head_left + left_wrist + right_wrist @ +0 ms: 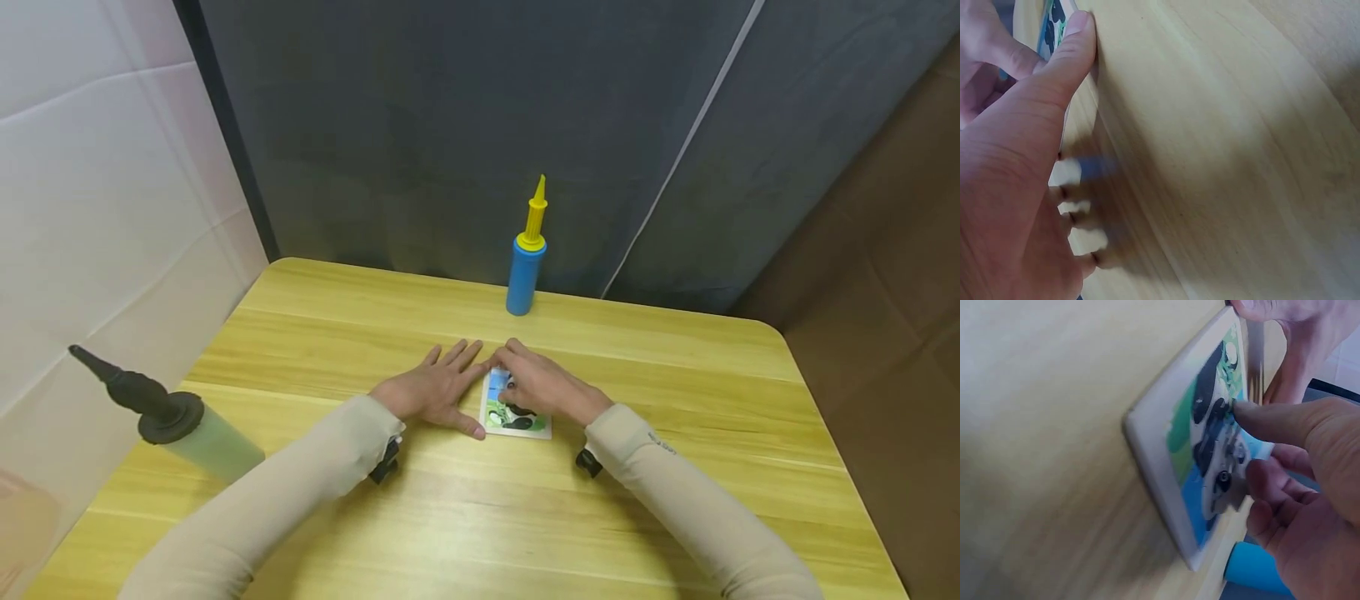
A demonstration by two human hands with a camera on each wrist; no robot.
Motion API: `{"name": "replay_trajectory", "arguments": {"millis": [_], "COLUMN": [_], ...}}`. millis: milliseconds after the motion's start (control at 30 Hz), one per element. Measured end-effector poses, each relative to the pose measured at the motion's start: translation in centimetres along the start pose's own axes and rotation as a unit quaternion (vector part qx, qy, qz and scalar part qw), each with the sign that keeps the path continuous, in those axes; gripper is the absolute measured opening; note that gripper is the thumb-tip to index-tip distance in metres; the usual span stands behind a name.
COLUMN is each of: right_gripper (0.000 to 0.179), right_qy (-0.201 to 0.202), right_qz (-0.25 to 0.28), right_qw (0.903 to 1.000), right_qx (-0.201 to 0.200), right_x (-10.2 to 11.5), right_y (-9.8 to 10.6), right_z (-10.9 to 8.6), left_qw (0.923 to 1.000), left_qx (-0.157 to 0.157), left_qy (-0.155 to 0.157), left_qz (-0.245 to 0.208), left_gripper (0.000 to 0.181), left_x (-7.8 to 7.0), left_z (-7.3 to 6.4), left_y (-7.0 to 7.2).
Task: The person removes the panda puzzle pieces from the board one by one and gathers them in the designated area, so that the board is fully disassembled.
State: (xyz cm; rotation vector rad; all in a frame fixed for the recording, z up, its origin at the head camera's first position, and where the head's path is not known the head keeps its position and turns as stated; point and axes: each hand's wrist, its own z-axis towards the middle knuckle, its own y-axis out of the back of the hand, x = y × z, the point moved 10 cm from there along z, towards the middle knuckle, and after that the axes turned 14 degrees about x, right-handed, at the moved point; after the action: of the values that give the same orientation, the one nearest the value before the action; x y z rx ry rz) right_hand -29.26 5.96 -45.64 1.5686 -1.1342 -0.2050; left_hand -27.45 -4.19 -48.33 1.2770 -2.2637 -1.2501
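Note:
A small panda jigsaw puzzle (517, 432) in a white frame lies on the wooden table. My left hand (435, 390) lies spread along the puzzle's left side. In the left wrist view, its thumb (1072, 53) rests at the frame's edge. My right hand (546, 385) is over the upper part of the picture, hiding some of it. In the right wrist view, its thumb and curled fingers pinch a puzzle piece (1225, 487) with the panda's face, which looks slightly raised from the frame.
A blue hand pump (523, 279) with a yellow nozzle stands upright beyond the puzzle, near the back edge. A pale green pump (217, 446) with a black top stands at the left, beside the left sleeve. A dark curtain (420, 150) hangs behind the table (480, 517).

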Motion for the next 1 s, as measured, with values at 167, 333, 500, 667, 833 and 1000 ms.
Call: {"name": "replay_trajectory", "arguments": {"millis": [167,333,500,667,833,1000], "right_gripper": [0.029,0.028,0.027,0.024,0.018,0.011], "right_qy": [0.015,0.025,0.019,0.016,0.024,0.042], "right_qz": [0.01,0.039,0.063,0.069,0.083,0.088], "right_qw": [0.9994,0.9983,0.9973,0.997,0.9959,0.9952], "right_qx": [-0.03,-0.035,-0.032,-0.033,-0.026,-0.005], "right_x": [0.0,0.0,-0.38,-0.67,-0.84,-0.91], "right_y": [0.29,0.29,0.07,0.05,0.05,-0.19], "right_z": [-0.32,-0.23,-0.04,0.04,0.1,0.08], "left_qw": [0.9999,0.9999,0.9999,0.9998,0.9998,0.9998], "left_qx": [0.009,0.011,0.011,0.012,0.014,0.012], "left_qy": [0.005,0.01,0.012,0.013,0.013,0.013], "left_qz": [0.001,-0.001,-0.001,0.001,0.004,0.004], "left_gripper": [0.118,0.119,0.119,0.119,0.118,0.117], "left_x": [-0.03,0.1,0.15,0.14,0.09,0.04], "left_z": [0.18,0.18,0.22,0.23,0.24,0.16], "left_y": [-0.05,-0.07,-0.04,-0.01,0.02,0.06]}}
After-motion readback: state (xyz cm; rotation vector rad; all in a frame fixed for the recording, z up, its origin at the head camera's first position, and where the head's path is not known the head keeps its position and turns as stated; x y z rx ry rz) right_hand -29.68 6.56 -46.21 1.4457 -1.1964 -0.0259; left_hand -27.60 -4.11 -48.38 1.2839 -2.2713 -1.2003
